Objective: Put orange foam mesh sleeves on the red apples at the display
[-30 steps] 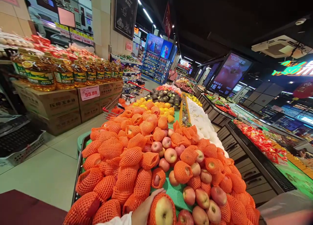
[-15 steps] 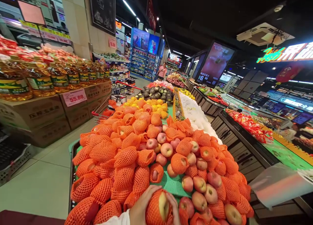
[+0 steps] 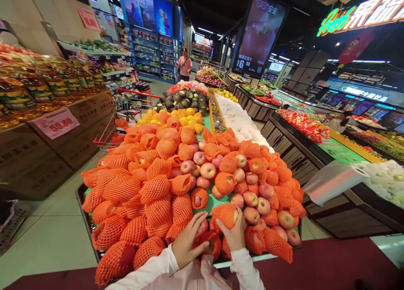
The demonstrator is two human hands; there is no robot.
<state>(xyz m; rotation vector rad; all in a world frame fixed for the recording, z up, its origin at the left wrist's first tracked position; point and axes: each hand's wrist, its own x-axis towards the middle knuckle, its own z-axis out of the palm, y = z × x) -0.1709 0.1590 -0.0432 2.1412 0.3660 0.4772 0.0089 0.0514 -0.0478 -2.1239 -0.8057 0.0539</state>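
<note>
The right hand (image 3: 236, 236) is clamped with thumb and fingers about an apple in an orange foam net (image 3: 223, 215), its palm side and the fruit's underside hidden. Just left of this grip, the left hand (image 3: 187, 242) is spread, thumb and fingers apart; whether it touches the fruit below cannot be told. Both sleeves (image 3: 244, 267) run out at the lower edge. Immediately beyond the grip, a green mat (image 3: 212, 200) shows between bare apples (image 3: 208, 171) and heaped netted fruit (image 3: 158, 208). Farther out to the left, a shopping cart (image 3: 137, 92) is partly covered by the display, beside pale floor tiles (image 3: 57, 227). Left of these, a pink price card (image 3: 57, 122) reads 55.80; the bottle labels (image 3: 41, 98) are too blurred to read. Far beyond the grip, a screen (image 3: 260, 33) shows a large 6 and a smaller 98; to its right, a neon sign (image 3: 362, 12) bearing 果 is cut off.
</note>
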